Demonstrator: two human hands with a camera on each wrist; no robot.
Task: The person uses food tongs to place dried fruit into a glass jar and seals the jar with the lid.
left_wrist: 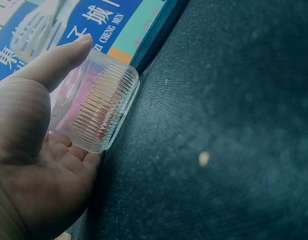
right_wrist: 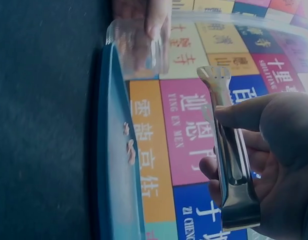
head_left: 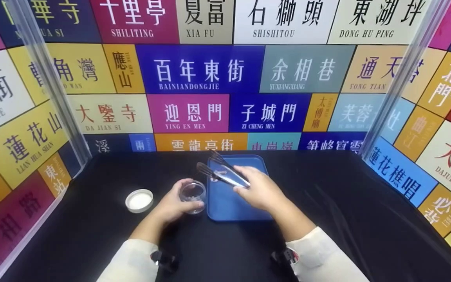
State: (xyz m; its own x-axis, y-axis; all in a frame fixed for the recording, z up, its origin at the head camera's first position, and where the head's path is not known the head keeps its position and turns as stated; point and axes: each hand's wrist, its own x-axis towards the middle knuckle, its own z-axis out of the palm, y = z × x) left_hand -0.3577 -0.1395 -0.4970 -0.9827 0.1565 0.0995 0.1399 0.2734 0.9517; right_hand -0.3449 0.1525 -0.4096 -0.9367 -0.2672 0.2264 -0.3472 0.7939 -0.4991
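Note:
A small clear ribbed glass jar [head_left: 193, 194] stands on the black table, and my left hand [head_left: 172, 205] grips it from the left; the left wrist view shows the jar [left_wrist: 96, 112] between thumb and palm. My right hand [head_left: 258, 190] holds metal tongs [head_left: 223, 172] over the blue tray [head_left: 225, 205], their slotted tips pointing up-left and apart. In the right wrist view the tongs [right_wrist: 229, 150] lie in my curled fingers, with small pale pieces [right_wrist: 129, 145] on the tray [right_wrist: 111, 165] and the jar [right_wrist: 136, 47] beyond.
A white round lid [head_left: 139, 200] lies on the black cloth left of the jar. Colourful sign-printed walls close in the table at the back and both sides. Black cloth stretches to the right of the tray.

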